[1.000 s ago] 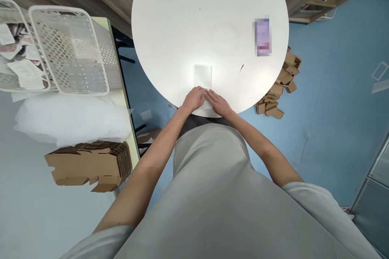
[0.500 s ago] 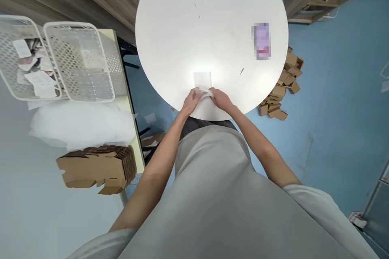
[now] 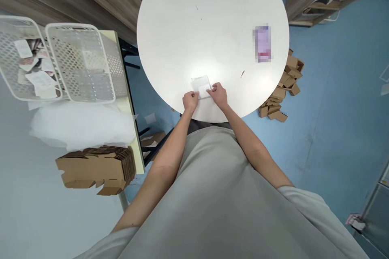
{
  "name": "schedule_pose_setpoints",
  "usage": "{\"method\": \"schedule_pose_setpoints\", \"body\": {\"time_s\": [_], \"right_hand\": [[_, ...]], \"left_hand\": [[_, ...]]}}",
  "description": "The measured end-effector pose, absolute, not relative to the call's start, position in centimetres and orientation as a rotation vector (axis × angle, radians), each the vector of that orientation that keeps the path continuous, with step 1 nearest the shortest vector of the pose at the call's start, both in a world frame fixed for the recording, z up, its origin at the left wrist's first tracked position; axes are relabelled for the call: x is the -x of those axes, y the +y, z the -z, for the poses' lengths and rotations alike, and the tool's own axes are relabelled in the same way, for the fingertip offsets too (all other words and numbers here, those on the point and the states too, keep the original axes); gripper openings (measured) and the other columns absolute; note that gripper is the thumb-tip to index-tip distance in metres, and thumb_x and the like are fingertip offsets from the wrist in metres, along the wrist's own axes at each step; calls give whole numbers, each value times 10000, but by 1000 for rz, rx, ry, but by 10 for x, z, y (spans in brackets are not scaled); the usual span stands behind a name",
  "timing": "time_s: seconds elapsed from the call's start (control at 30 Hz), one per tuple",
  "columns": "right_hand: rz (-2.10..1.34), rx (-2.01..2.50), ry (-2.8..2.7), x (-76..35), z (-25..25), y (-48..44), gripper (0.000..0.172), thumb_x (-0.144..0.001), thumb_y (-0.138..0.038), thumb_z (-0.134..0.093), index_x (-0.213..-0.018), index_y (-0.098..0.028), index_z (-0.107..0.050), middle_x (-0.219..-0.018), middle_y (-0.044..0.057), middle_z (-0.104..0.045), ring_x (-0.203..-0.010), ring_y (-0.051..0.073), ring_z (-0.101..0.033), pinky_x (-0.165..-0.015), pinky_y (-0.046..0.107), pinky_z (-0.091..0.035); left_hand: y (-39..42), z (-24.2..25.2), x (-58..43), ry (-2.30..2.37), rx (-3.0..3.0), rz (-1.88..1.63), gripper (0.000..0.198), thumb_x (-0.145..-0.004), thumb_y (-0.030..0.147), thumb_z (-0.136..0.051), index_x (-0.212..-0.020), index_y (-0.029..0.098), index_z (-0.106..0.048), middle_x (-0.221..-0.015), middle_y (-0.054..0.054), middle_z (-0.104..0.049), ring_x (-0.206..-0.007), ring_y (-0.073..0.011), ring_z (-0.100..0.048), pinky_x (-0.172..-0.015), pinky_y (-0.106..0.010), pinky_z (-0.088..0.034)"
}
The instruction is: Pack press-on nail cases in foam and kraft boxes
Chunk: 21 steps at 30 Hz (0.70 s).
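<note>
A small, folded, translucent white packing sheet [image 3: 200,83] lies near the front edge of the round white table [image 3: 170,12], slightly turned. Its lower left corner is pinched between the thumb and fingers of my left hand [image 3: 190,101]. On the opposite side, my right hand [image 3: 219,95] grips the right edge, its thumb resting over the sheet and its fingers curled. Whether anything lies inside the folded sheet I cannot tell.
A pixelated purple item [image 3: 263,43] lies at the table's right. On the left side table stand white baskets [image 3: 80,62], a white plastic bundle [image 3: 82,123] and stacked flat cartons [image 3: 95,168]. Brown boxes [image 3: 276,97] are piled on the floor at right.
The near part of the sheet, lifted and curled before, now lies flat over the rest, making it shorter. My hands have shifted to its lower left corner and right edge.
</note>
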State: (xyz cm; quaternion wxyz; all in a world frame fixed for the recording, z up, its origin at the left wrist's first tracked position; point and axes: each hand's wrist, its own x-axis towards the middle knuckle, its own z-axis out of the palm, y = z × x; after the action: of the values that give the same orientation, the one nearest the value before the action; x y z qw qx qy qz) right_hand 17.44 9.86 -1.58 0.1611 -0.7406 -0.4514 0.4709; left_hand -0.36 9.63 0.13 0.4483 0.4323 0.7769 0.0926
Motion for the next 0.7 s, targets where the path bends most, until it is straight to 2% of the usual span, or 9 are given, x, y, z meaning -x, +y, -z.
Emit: {"method": "schedule_pose_setpoints", "body": {"time_s": [0.07,0.17,0.27,0.37,0.4,0.5,0.6,0.7], "right_hand": [[-1319,2166,-1364,-170,12,101,344,-989,-392,-762,-1269,-228,-649,-1134,97,-769,-1073,310,-725,-1002,495,-602],[-1190,2162,-1651,-167,4,101,274,-1054,-296,-660,-1310,-197,-654,-1359,189,-723,-1258,369,-682,-1090,551,-574],[-1096,1934,-2058,-169,0,97,337,-1089,-249,-586,-1411,-167,-637,-1651,241,-559,-1547,417,-509,-1248,608,-474],[-1109,1656,-2319,-177,2,92,484,-1065,-260,-651,-1531,-160,-570,-1789,224,-425,-1702,392,-346,-1333,625,-402],[-1105,1616,-2356,-179,4,90,522,-1048,-243,-673,-1550,-161,-556,-1804,218,-407,-1721,376,-324,-1341,619,-401],[-1072,1617,-2382,-183,9,88,552,-1015,-142,-657,-1557,-169,-559,-1813,201,-407,-1733,340,-322,-1339,591,-422],[-1050,1647,-2386,-182,9,88,565,-1008,-82,-594,-1568,-152,-560,-1802,202,-428,-1722,331,-352,-1334,580,-432],[-1052,1645,-2427,-181,5,91,602,-997,-74,-579,-1595,-120,-538,-1806,213,-416,-1714,345,-363,-1334,577,-427]], "left_hand": [[97,-1,3,1929,-1052,-237,425,-1007,401,-660,-638,261,-501,-737,-38,-661,-841,-242,-638,-832,-336,-458],[99,-1,3,1924,-1058,-213,409,-1009,421,-665,-654,256,-546,-770,-52,-692,-864,-256,-664,-856,-350,-473],[101,1,3,1925,-1079,-192,338,-1014,435,-674,-737,246,-628,-895,-83,-760,-931,-280,-708,-916,-376,-512],[101,2,2,1951,-1103,-196,192,-1019,424,-689,-995,238,-731,-1077,-105,-797,-1063,-306,-737,-1013,-417,-549],[101,1,1,1974,-1134,-211,212,-1016,410,-698,-1131,236,-738,-1162,-117,-792,-1128,-318,-735,-1051,-438,-553],[100,0,1,1945,-1412,-310,500,-1018,372,-701,-1488,218,-628,-1498,-188,-674,-1424,-369,-623,-1210,-513,-492],[102,0,4,1563,-1786,-332,590,-1035,386,-674,-1586,200,-574,-1676,-207,-546,-1606,-391,-461,-1331,-551,-377],[106,4,14,1275,-1920,-212,644,-999,387,-715,-1594,180,-580,-1702,-213,-537,-1610,-403,-471,-1346,-580,-358]]}}
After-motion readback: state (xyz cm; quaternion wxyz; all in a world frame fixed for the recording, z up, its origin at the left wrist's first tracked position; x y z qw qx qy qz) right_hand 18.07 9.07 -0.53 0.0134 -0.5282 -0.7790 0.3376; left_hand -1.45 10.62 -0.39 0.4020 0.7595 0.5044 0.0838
